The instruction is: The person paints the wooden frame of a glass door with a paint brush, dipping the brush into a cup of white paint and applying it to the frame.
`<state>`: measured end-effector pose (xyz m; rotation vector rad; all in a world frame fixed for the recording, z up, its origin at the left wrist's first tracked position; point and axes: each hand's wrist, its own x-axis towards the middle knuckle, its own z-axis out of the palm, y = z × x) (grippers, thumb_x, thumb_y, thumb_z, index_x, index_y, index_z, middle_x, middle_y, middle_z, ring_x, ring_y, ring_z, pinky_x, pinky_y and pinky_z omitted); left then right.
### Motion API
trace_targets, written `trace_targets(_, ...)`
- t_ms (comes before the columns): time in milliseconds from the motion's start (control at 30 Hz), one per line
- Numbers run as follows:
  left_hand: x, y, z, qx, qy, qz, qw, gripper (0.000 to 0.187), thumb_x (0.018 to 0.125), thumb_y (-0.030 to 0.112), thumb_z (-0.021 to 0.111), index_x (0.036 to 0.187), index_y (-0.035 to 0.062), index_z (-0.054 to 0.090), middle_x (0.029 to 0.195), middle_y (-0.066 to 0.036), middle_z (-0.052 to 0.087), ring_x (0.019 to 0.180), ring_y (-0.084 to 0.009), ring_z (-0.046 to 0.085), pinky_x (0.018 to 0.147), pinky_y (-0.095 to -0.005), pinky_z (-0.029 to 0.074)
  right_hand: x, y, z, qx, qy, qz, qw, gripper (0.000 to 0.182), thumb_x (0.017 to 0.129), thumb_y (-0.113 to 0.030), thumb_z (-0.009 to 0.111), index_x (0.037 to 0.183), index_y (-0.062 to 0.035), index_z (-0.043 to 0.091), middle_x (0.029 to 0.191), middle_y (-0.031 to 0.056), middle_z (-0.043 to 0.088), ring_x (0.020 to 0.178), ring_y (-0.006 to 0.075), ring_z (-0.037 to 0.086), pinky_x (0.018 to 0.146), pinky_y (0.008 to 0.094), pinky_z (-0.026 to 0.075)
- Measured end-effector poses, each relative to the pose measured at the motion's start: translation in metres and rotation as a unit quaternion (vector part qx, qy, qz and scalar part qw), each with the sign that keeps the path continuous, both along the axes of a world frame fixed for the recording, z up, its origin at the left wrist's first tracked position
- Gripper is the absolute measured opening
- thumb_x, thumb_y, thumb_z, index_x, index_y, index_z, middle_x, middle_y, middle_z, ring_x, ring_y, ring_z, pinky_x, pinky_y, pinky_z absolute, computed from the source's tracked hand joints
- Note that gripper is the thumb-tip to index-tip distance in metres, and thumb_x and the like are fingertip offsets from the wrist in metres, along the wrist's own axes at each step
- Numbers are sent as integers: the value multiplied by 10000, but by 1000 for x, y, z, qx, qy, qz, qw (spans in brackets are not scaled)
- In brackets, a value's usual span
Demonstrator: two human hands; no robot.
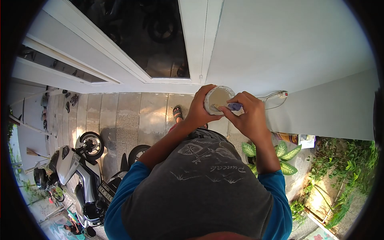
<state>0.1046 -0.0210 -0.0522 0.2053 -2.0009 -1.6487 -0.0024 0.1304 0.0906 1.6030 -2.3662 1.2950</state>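
My left hand (199, 107) is wrapped round the side of a round, whitish tub (208, 98), its rim smeared with white. Inside lies a pale, creamy paint-like substance (219, 96). Between the thumb and fingers of my right hand (250, 114) is a paintbrush with a purple handle (235, 106). Its yellowish tip points down into the tub, close to the inner wall. Both hands are held in front of my chest, near the white wall (280, 44).
A white-framed dark glass door (168, 44) stands ahead on the left. A cable and socket (283, 94) sit on the wall at right. Motorbikes (80, 172) stand on the tiled floor (128, 116) to the left. A leafy potted plant (286, 154) and green shrubs (344, 168) are at right.
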Motion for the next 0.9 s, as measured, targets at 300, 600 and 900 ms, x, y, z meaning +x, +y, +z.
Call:
trace_targets(300, 7, -5, 4, -23, -16, -5, 1000, 950, 625, 161, 964, 1423, 69, 457, 1339, -118, 574, 1252, -273, 580, 1051, -419, 478, 8, -1, -5, -15, -5, -45, 999, 266, 762, -139, 881, 795, -60, 629, 703, 76, 646, 594, 218, 650, 518, 341, 495)
trace_targets(600, 1, -19, -6, 2, -24, -33, 999, 955, 604, 170, 985, 1403, 64, 472, 1300, -123, 588, 1220, -282, 597, 1029, -417, 491, 13, -16, -21, -1, -29, -116, 993, 284, 778, -166, 872, 771, -49, 614, 704, 80, 647, 540, 205, 603, 496, 338, 466)
trace_targets(900, -10, -63, -15, 19, -13, -102, 995, 945, 613, 152, 992, 1398, 64, 472, 1285, -109, 593, 1185, -266, 619, 996, -397, 517, 24, -47, -30, 3, -85, -184, 979, 281, 787, -165, 868, 786, -43, 614, 704, 88, 652, 559, 231, 627, 520, 349, 486)
